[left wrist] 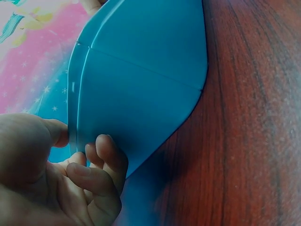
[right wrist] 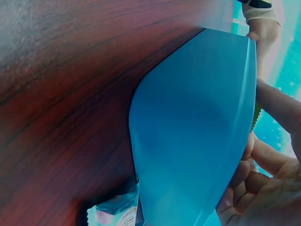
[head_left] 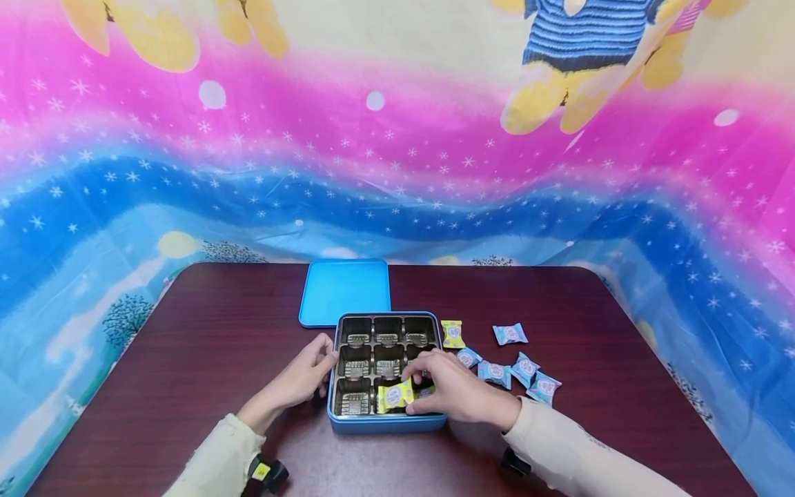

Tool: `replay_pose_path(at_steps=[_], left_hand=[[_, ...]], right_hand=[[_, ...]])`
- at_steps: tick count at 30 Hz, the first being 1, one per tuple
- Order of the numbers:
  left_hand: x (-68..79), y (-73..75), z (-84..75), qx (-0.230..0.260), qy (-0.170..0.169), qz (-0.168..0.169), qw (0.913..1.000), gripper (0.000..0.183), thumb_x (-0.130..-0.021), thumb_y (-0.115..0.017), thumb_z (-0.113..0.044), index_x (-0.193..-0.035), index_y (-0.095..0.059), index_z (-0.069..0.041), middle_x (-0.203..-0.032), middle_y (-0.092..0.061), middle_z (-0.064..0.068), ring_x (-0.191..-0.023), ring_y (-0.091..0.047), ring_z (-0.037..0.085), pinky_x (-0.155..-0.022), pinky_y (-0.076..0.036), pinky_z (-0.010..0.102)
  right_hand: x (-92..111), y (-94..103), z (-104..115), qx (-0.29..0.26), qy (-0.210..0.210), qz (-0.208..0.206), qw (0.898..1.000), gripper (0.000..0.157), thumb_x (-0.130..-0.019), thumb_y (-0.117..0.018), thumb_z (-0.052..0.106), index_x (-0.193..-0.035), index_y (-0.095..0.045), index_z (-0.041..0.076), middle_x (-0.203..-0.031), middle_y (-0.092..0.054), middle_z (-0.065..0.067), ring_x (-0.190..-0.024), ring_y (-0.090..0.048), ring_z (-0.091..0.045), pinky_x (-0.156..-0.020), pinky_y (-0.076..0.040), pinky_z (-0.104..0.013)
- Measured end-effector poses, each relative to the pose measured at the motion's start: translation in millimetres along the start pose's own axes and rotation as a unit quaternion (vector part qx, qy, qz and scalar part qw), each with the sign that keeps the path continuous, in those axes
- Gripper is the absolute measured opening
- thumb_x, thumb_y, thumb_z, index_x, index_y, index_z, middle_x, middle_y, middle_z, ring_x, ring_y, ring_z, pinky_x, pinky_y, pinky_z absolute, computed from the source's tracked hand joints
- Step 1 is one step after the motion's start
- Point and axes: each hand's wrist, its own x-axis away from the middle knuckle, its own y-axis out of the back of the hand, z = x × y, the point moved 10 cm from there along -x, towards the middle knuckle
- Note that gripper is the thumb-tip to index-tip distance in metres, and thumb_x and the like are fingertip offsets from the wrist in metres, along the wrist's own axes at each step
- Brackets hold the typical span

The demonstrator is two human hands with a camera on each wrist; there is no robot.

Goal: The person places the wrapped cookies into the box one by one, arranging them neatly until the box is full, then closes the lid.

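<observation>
1. Nearest, two cream sleeves are reaching in over the worktop, with two black wrist devices showing below them.
2. One blue tin is standing open between the hands, holding one dark insert of nine compartments, three rows of three; the right hand is partly covering two.
3. The right hand is pinching one yellow-wrapped candy by its right end, thumb and fingers nearly closed; the candy is lying at the front-middle compartment, though how deep it is sitting I cannot tell.
4. The left hand is gripping the tin's left rim, fingers curled, with only the wall between them.
5. Five blue-wrapped candies are lying right of the tin, four grouped and one farther back.
6. A second yellow-wrapped candy is lying just beside the tin's back-right side.
7. One blue square lid is lying just behind the tin, toward the left.
8. Farthest, one snowflake-printed backdrop is hanging behind.
</observation>
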Motion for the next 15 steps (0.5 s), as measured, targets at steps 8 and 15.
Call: replay_pose_path(at_steps=[8, 15], left_hand=[[-0.4, -1.3, 0.1, 0.000, -0.003, 0.002, 1.0000, 0.014, -0.108, -0.042, -0.012, -0.097, -0.039, -0.005, -0.061, -0.045, 0.002, -0.047, -0.054, 0.017, -0.039, -0.035, 0.023], [-0.6, -1.5, 0.4, -0.002, -0.006, 0.004, 1.0000, 0.014, -0.108, -0.042, -0.013, -0.097, -0.039, -0.005, -0.061, -0.045, 0.002, -0.047, -0.054, 0.017, -0.039, -0.036, 0.023]], right_hand=[[-2.0, -2.3, 4.4, 0.021, -0.004, -0.005, 1.000, 0.030, -0.076, -0.089, 0.027, -0.098, -0.072, 0.017, -0.081, -0.059, 0.002, -0.080, -0.043, -0.007, -0.077, -0.032, -0.027], [-3.5, -3.3, 6.8, 0.044, -0.003, -0.001, 0.999, 0.028, -0.076, -0.088, 0.028, -0.096, -0.072, 0.018, -0.079, -0.058, 0.003, -0.078, -0.041, -0.006, -0.077, -0.031, -0.028]])
